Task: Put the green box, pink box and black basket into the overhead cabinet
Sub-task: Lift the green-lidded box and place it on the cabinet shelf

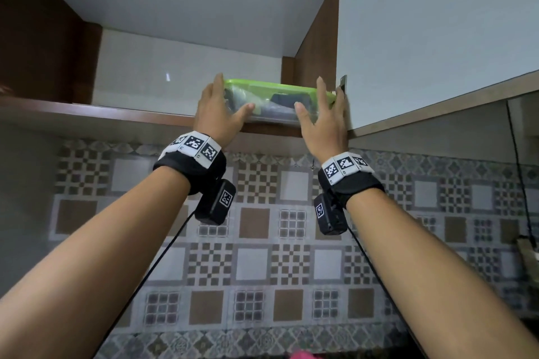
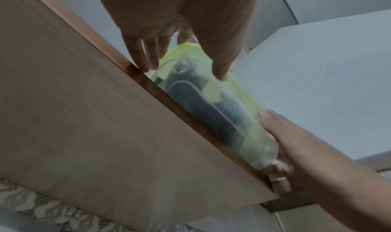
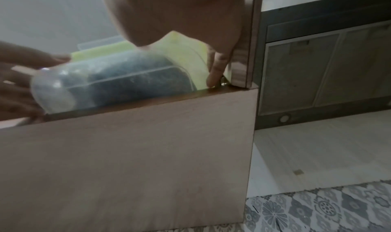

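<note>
We see one green box (image 1: 271, 102), a clear tub with a green lid and dark contents, sitting on the front edge of the overhead cabinet (image 1: 122, 114) shelf, toward the shelf's 3 o'clock end beside the one open door (image 1: 437, 38). Its long axis runs left to right along the shelf edge, from 9 to 3 o'clock, lid up. Two hands are raised to it: our left hand (image 1: 217, 114) lies against its 9 o'clock end, our right hand (image 1: 323, 119) against its 3 o'clock end. Fingers are straight and spread, thumbs pressing the front wall, so neither hand clasps it. One pink scrap (image 1: 300, 355) shows at 6 o'clock.
</note>
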